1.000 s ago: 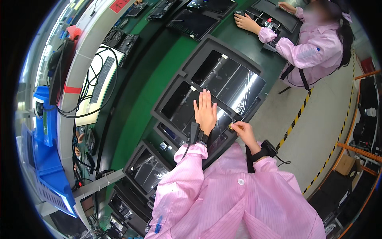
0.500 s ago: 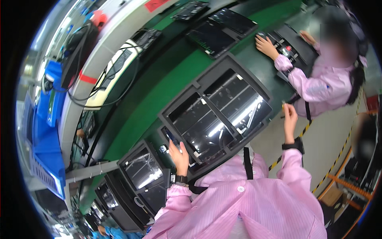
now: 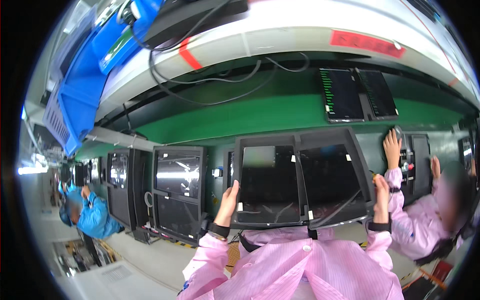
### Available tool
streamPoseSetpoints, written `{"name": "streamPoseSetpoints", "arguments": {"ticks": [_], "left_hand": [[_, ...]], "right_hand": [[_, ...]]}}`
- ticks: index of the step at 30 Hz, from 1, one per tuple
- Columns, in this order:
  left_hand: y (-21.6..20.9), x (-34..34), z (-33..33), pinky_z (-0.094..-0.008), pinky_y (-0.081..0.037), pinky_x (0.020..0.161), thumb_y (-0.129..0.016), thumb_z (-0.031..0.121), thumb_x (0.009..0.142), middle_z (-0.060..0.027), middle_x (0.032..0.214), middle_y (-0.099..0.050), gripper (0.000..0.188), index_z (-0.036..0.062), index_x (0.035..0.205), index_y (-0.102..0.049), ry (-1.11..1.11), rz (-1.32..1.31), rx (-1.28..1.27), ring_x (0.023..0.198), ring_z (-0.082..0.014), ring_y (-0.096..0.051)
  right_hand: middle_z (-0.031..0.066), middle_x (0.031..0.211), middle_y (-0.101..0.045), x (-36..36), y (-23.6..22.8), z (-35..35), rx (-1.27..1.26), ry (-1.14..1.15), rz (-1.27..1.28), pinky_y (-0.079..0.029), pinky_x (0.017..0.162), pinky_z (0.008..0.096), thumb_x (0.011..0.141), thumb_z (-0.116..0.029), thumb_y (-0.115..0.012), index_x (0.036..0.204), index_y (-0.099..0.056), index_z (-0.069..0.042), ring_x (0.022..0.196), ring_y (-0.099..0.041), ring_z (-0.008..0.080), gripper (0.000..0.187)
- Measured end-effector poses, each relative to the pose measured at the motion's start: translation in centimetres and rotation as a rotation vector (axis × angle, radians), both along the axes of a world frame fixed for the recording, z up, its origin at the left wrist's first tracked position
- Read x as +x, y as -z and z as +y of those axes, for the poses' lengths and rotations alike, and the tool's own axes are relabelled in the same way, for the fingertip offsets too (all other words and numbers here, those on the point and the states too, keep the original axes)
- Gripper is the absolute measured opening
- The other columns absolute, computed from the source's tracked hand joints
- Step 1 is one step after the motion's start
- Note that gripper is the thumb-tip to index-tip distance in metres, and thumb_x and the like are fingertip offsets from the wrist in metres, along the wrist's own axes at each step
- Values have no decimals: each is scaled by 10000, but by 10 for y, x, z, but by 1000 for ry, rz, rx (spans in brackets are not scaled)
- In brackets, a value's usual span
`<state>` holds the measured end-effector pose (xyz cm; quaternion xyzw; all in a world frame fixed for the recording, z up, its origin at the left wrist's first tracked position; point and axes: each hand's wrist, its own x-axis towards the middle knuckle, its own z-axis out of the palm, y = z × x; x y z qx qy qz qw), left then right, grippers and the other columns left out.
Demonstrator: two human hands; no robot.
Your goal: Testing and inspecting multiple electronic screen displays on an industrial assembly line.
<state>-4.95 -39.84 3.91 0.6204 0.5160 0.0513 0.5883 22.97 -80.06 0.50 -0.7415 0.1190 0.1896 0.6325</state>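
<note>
In front of me lies a black tray (image 3: 325, 136) with two glossy dark screen panels in it, the left panel (image 3: 270, 187) and the right panel (image 3: 334, 177). Small white tabs show on the panels, and creased clear film lies along their lower parts. My left hand (image 3: 227, 204) is at the tray's left edge, its fingers stretched upward and seeming to touch the rim. Just off the right edge is my right hand (image 3: 381, 196). Its fingers are closed on a small yellowish thing (image 3: 374, 176), too small to name.
At right a co-worker in pink (image 3: 420, 217) handles a black unit. Two panels (image 3: 345, 97) stand on the green bench beyond. More panel trays (image 3: 202, 185) are at left, past them a person in blue (image 3: 95, 212). A cable (image 3: 200, 102) hangs from the shelf.
The view has turned, so the tray now lies nearly level before me. My left hand is nearer the tray's left edge, and my right hand has come close to its right edge.
</note>
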Motion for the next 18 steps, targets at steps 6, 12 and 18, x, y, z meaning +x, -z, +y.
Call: {"name": "streamPoseSetpoints", "arguments": {"ticks": [6, 12, 18], "left_hand": [[-71, 39, 77, -295, -358, 947, -453, 557, 885, -142, 1167, -557, 721, -100, 1171, -523, 37, 64, 45, 1078, -170, -486], [-48, 71, 267, -255, -393, 833, -494, 537, 876, -18, 1030, -600, 581, 5, 1075, -617, 157, 84, 95, 942, -121, -517], [61, 91, 395, -366, -378, 932, -476, 636, 808, -257, 1124, -577, 834, -131, 1128, -539, 173, 179, 206, 1096, -312, -533]], "right_hand": [[-92, 752, -513, 60, -122, 123, -114, -170, -269, -289, 551, 170, 899, -326, -546, 859, -623, -115, 654, -427, -6, 228], [-8, 780, -596, 131, -50, 278, 220, -273, -154, -393, 695, 233, 868, -252, -605, 850, -649, -16, 746, -514, 83, 240], [153, 759, -650, 124, 57, 397, -108, -235, -441, -450, 675, 328, 803, -245, -605, 837, -633, 62, 751, -578, 152, 311]]}}
